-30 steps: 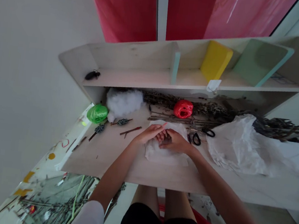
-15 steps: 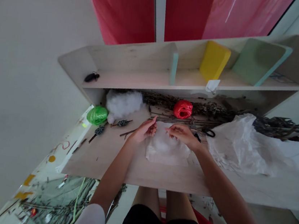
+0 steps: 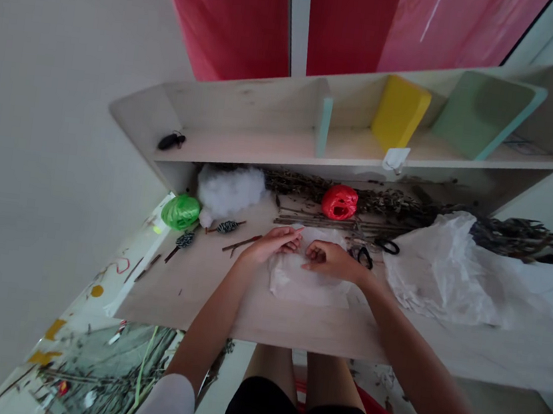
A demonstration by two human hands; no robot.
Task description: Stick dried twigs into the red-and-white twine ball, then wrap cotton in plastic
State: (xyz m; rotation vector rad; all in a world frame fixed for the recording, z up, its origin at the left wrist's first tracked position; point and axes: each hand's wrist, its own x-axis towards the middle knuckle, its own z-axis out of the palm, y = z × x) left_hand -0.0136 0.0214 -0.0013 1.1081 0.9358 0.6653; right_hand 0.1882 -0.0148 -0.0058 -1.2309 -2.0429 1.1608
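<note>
My left hand [image 3: 278,243] is over the left part of a thin white sheet [image 3: 311,293], its fingers curled in and the thumb side pointing up and to the right. Close beside it on the right, my right hand [image 3: 330,261] has its fingers bent together over the same sheet. White fluffy stuffing appears on the sheet under and between the hands, partly covered by them. Whatever the fingers hold is too small or hidden to make out. A pair of black-handled scissors [image 3: 365,257] lies just right of my right hand.
Behind the hands lie thin sticks [image 3: 315,223], a red twine ball [image 3: 340,203] and dried plants [image 3: 392,203]. White stuffing [image 3: 232,189], a green twine ball [image 3: 181,212] and wrapped twigs [image 3: 184,240] are at left. Crumpled white sheets [image 3: 449,275] lie right. A shelf [image 3: 243,152] overhangs the back.
My hands have come down lower over the sheet and nearer each other. The right hand's fingers have curled in more, and the scissors' handle shows more fully.
</note>
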